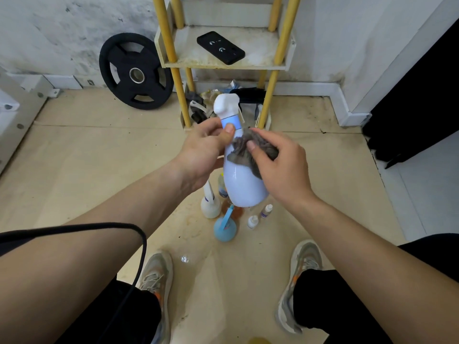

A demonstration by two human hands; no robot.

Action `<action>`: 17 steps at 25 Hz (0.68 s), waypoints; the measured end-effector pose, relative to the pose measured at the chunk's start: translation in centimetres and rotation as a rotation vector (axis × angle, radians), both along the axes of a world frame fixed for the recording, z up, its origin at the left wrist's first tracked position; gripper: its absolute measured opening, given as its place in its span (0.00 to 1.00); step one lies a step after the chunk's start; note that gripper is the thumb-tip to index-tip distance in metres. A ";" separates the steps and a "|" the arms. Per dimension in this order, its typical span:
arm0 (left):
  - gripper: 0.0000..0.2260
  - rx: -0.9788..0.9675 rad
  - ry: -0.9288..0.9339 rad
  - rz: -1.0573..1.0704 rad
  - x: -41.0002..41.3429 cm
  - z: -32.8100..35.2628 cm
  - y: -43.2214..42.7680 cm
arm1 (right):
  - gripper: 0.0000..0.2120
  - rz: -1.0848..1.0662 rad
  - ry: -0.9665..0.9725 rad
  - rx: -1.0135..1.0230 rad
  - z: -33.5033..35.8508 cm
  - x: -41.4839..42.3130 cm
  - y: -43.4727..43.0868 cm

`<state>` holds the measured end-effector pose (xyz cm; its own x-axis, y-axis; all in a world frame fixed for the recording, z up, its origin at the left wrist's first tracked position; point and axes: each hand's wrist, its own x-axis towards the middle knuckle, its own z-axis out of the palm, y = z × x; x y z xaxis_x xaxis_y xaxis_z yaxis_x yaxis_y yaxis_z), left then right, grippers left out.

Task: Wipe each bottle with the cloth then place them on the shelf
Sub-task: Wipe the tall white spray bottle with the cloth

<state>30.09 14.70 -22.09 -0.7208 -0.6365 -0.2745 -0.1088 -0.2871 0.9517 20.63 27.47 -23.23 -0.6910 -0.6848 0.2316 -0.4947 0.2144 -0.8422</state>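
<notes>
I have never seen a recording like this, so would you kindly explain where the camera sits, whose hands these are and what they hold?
No machine here: these are a person's two bare hands, filmed by one wide-angle camera worn on the head, looking forward and down. The left hand grips the neck of a white plastic spray bottle with a pale blue collar, held above the floor. The right hand presses a crumpled grey cloth against its side. On the beige floor beneath stand more bottles, among them a round blue bottle and a small white dropper bottle. Behind stands a white shelf with yellow posts, a black phone lying on it.
</notes>
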 end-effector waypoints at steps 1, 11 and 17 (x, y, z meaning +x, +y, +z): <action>0.06 -0.003 0.008 0.008 0.0 0.1 -0.1 | 0.11 -0.015 -0.108 0.023 0.0 -0.4 0.0; 0.10 0.095 0.007 0.171 0.7 0.5 -2.0 | 0.10 -0.087 -0.766 0.083 -2.2 -0.5 0.4; 0.11 0.037 -0.022 -0.029 0.6 0.9 -1.8 | 0.10 -0.118 -0.991 0.084 -1.2 -1.4 0.5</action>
